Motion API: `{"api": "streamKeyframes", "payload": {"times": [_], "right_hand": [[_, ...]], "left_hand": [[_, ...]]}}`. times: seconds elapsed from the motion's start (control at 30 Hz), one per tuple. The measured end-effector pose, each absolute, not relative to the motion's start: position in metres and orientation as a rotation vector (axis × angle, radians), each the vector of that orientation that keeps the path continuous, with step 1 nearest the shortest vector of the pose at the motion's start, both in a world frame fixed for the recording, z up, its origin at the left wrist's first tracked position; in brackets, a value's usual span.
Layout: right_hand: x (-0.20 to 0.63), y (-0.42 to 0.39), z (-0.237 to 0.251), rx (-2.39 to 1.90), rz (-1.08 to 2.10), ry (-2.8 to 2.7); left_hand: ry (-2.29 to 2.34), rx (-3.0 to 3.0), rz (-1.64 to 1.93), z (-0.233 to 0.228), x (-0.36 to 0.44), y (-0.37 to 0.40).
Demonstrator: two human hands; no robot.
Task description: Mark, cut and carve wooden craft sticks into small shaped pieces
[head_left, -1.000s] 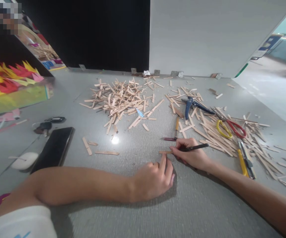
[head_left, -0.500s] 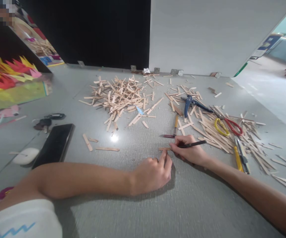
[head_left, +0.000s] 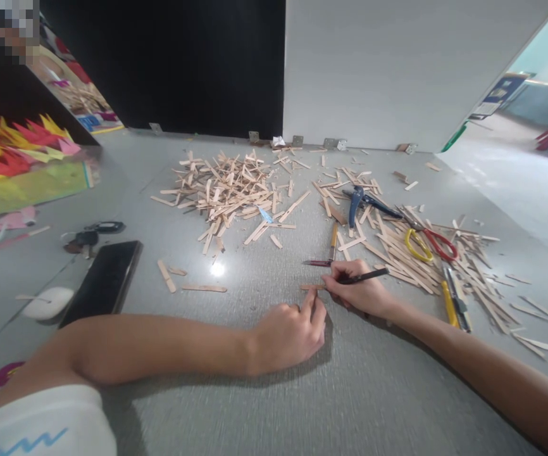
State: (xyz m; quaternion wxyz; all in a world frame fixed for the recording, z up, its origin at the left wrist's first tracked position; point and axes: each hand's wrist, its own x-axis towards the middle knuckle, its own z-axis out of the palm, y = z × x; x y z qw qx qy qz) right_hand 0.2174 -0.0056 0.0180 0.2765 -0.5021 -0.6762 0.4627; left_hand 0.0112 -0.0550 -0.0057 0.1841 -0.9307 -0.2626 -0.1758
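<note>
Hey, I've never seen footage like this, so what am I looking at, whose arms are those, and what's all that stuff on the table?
This is one view from a camera worn on a person's head, looking down at their own bare arms. The left hand pins a small wooden stick to the grey table. The right hand holds a dark pen-like tool at that stick. Beyond lie a pile of wooden sticks, scissors, blue pliers, and at left a phone.
</note>
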Motion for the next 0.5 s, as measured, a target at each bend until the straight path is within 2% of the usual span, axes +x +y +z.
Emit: {"api": "streamKeyframes", "payload": {"times": [0.5], "right_hand": [[0.217,-0.0049,0.0148,-1.357,1.246,-1.795]], "left_hand": [[-0.74,-2.614,-0.493,-0.0038,0.0112,-0.0557]]}}
